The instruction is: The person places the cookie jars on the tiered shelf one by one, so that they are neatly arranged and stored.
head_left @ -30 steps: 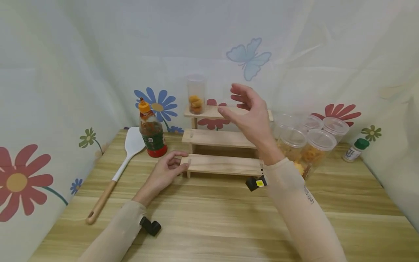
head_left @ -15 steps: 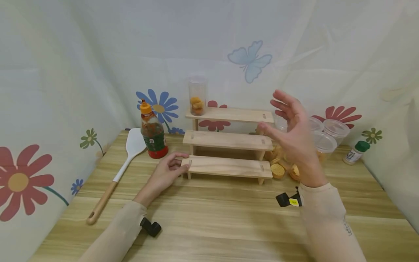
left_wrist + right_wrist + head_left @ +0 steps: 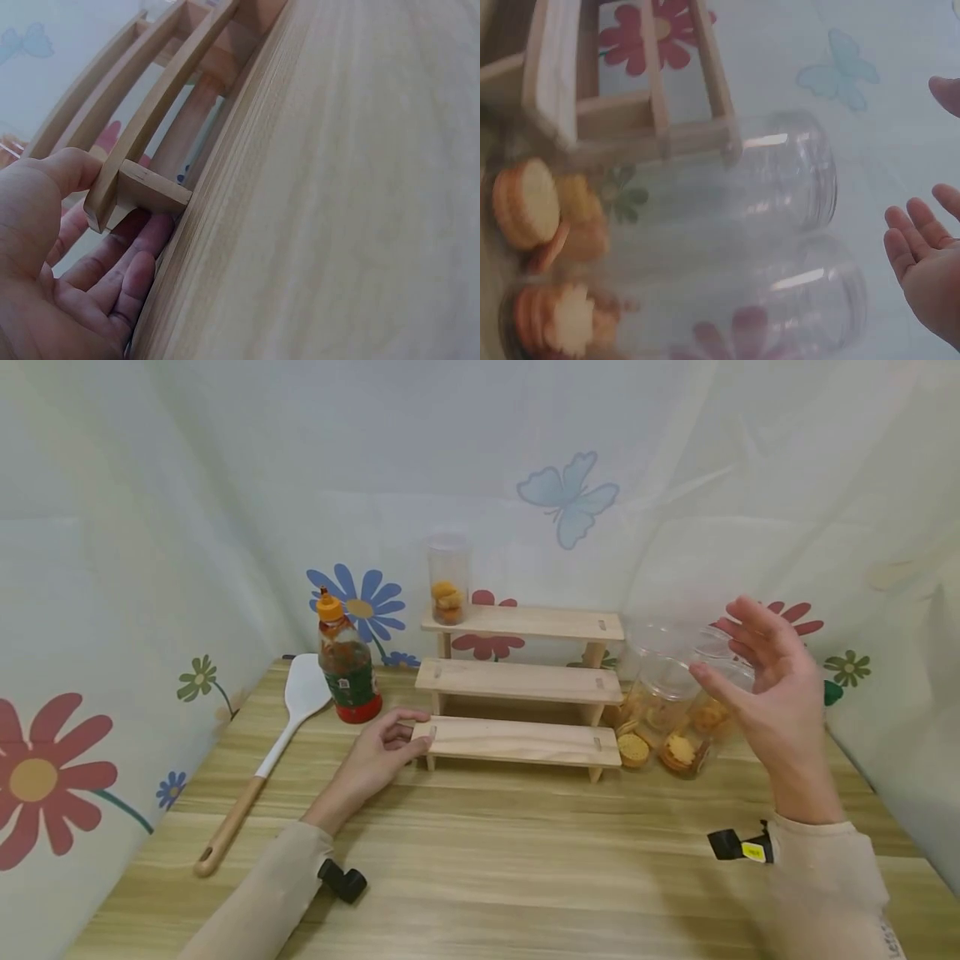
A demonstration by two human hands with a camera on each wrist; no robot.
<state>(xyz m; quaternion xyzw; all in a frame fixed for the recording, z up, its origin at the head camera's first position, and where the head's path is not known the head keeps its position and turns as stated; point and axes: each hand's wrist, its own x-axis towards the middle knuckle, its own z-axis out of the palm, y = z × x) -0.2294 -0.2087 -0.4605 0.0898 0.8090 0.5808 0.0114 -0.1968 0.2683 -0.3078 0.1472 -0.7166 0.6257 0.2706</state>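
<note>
1. Wooden rack (image 3: 517,679): pale, fine-grained wood; three flat rectangular boards stepped upward toward the back, on short upright supports, with small slots at the board ends. Stands mid-table.
2. Single jar (image 3: 448,578): clear, straight-sided cylinder, upright on the left end of the top board; yellow-orange pieces in its lower part.
3. Jar group (image 3: 666,693): clear lidded cylinders, upright on the table just right of the rack; round biscuits with ridged edges at the bottom. Exact count obscured by the right hand.
4. Sauce bottle (image 3: 350,672): orange nozzle cap, green label, red base; upright left of the rack. Spatula (image 3: 270,758), white blade and wooden handle, lies diagonally beside it.
5. Tabletop (image 3: 480,860): streaked, wood-grain surface. Cloth backdrop (image 3: 420,435): pale, creased, printed with flowers and a blue butterfly.
6. Left hand (image 3: 381,752): grips the left end of the lowest board, thumb on its edge, fingers curled beneath by the support.
7. Right hand (image 3: 780,710): raised near the jars, fingers loosely curved, thumb spread wide, holding nothing; the right wrist view shows it apart from the lids.
</note>
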